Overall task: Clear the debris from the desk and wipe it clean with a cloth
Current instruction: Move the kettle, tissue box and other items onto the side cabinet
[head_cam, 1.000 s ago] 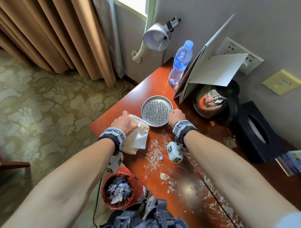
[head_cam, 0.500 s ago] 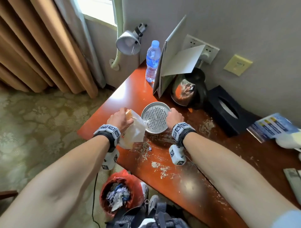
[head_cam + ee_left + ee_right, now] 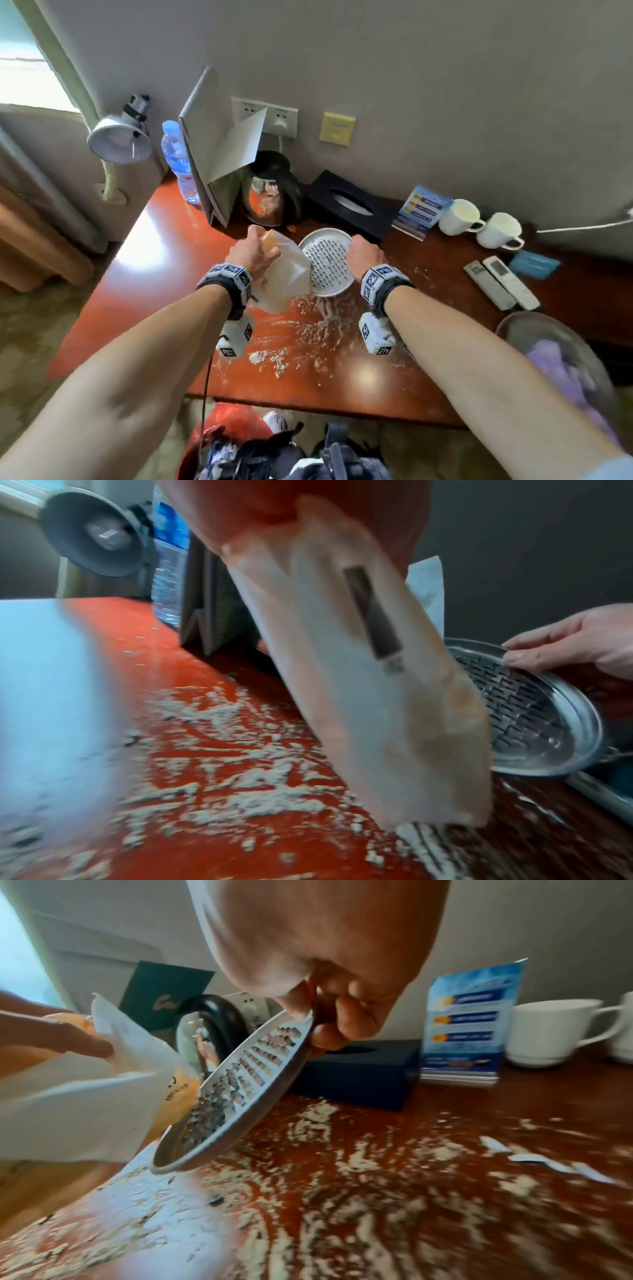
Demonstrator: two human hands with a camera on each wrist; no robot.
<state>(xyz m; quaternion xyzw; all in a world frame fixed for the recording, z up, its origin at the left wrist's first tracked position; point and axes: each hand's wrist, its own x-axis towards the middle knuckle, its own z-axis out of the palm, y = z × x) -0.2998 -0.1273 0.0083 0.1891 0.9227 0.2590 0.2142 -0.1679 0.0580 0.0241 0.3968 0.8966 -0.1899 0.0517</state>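
Note:
Pale crumbs (image 3: 308,329) are scattered over the red-brown desk (image 3: 164,246). My left hand (image 3: 253,251) grips the top of a whitish translucent bag (image 3: 287,277), which hangs down with its lower end near the crumbs (image 3: 240,804). My right hand (image 3: 364,253) pinches the rim of a round perforated metal plate (image 3: 329,263). The plate (image 3: 240,1085) is tilted, its low edge by the bag (image 3: 103,1096) and just above the desk. In the left wrist view the bag (image 3: 359,669) hangs in front of the plate (image 3: 534,710).
Along the wall stand a water bottle (image 3: 178,161), an open folder (image 3: 212,150), a kettle (image 3: 270,192), a black tissue box (image 3: 349,205), a leaflet stand (image 3: 421,209) and two mugs (image 3: 462,212). Remotes (image 3: 503,284) lie right. A bowl with purple cloth (image 3: 561,359) sits near right. A red bin (image 3: 236,428) stands below.
The plate lay flat on the desk before; now my right hand has lifted its far rim and tilted it toward the bag. The head view has swung right, showing mugs and remotes.

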